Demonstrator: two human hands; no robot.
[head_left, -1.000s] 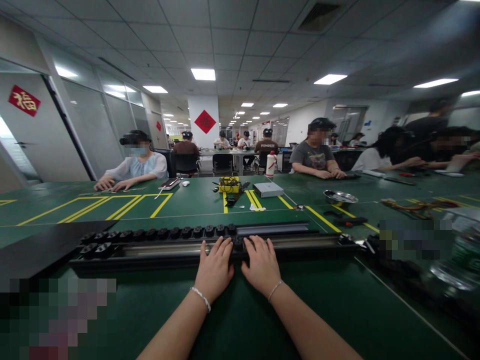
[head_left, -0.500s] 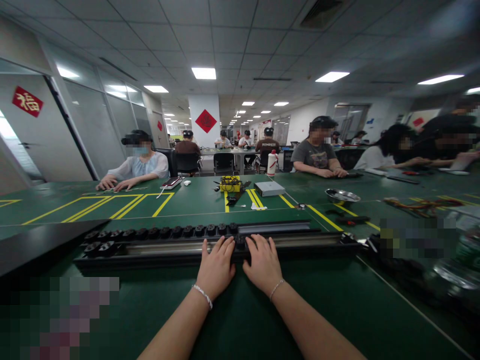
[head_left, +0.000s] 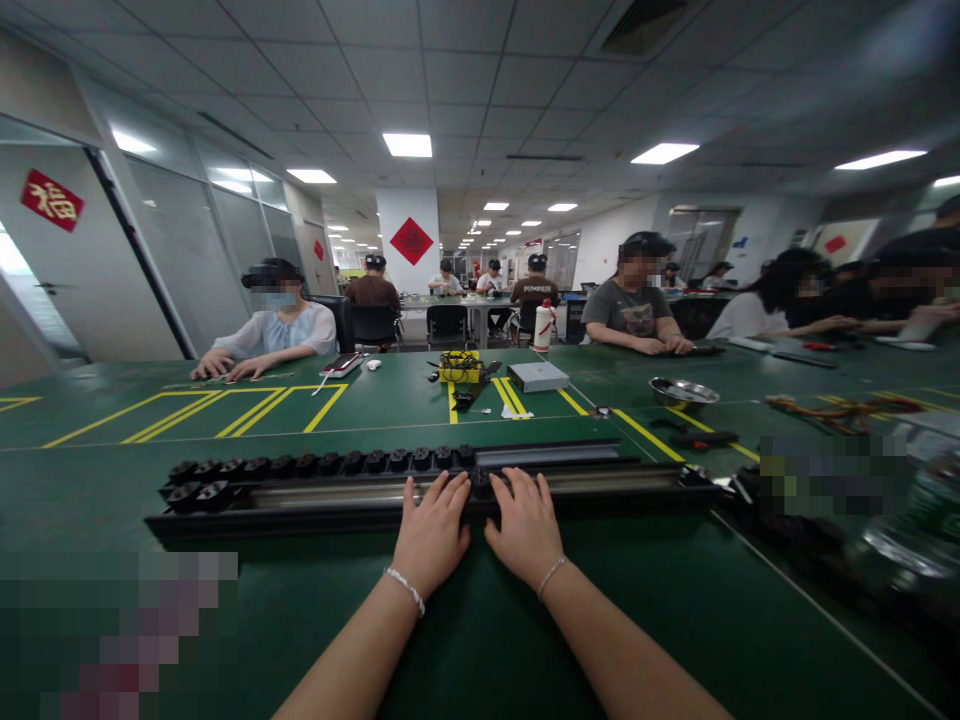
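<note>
A long black rail (head_left: 600, 480) with a metal channel lies across the green table (head_left: 480, 620) in front of me. A row of several black round knobs (head_left: 315, 465) sits along its left half. My left hand (head_left: 433, 530) and my right hand (head_left: 525, 522) lie side by side on the rail's middle, fingers stretched forward and flat over it. The fingertips touch the rail near the last knob. Each wrist wears a thin bracelet. Neither hand grips anything that I can see.
A steel bowl (head_left: 683, 393), a grey box (head_left: 537, 376), a yellow-and-black item (head_left: 460, 368) and a white bottle (head_left: 542, 328) stand farther back. Cables (head_left: 832, 408) lie at the right. Other people sit at the table's far side and at tables behind.
The black flat panel at the left has gone from view. My hands have stayed on the rail, barely shifting.
</note>
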